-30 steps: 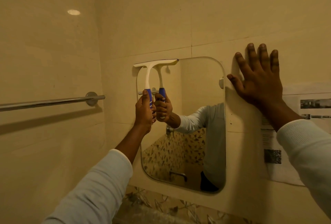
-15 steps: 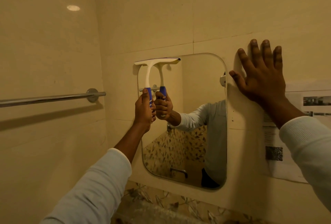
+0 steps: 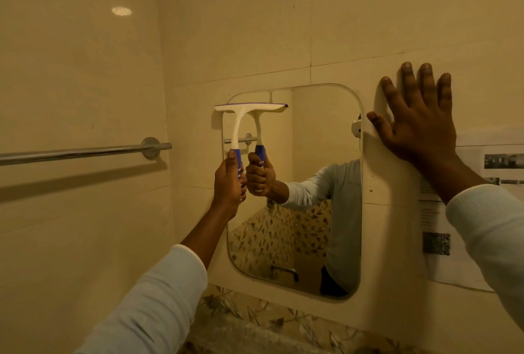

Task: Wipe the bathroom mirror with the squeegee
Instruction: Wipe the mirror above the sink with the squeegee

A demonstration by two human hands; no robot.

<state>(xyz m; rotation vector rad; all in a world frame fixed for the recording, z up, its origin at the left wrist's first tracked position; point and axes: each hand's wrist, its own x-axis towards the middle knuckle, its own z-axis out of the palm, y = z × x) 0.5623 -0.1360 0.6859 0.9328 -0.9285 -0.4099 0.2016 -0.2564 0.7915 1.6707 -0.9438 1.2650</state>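
One squeegee [image 3: 236,127] stands handle-down, blade [image 3: 249,107] level against mirror [image 3: 312,141].

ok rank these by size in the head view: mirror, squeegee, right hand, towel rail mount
1. Mirror, largest.
2. Right hand and squeegee span about alike, so I won't rank them.
3. Towel rail mount, smallest.

Rounded wall mirror [image 3: 320,127], flanked
Chrome towel rail [image 3: 85,152] stood left; right hand [image 3: 416,127] lay flat at its right edge.
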